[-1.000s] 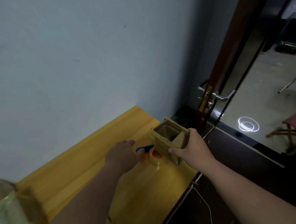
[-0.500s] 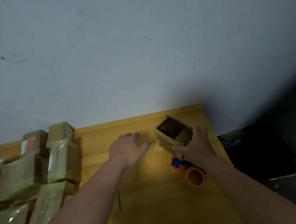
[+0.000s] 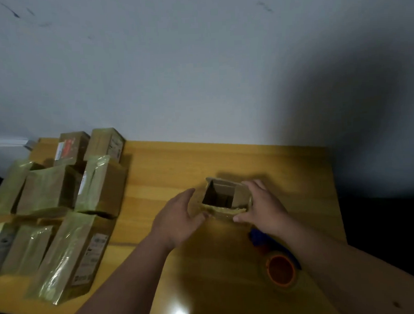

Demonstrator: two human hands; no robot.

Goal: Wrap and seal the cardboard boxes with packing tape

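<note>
A small open cardboard box (image 3: 224, 192) stands upright on the yellow wooden table (image 3: 177, 165), its top flaps up and its dark inside showing. My right hand (image 3: 261, 206) grips its right side, thumb on the near edge. My left hand (image 3: 178, 218) is at the box's left side with fingers straight, its thumb touching the near left corner. A roll of clear packing tape with an orange core (image 3: 280, 269) lies on the table under my right forearm, on a blue dispenser (image 3: 259, 238).
Several tape-wrapped cardboard boxes (image 3: 59, 203) are piled on the left part of the table. A grey wall rises behind the table. The table's right edge drops to a dark floor at the right.
The view swung left, from the door to the table and the wrapped boxes. My left hand moved from the table up to the box's left side. My right hand kept its hold.
</note>
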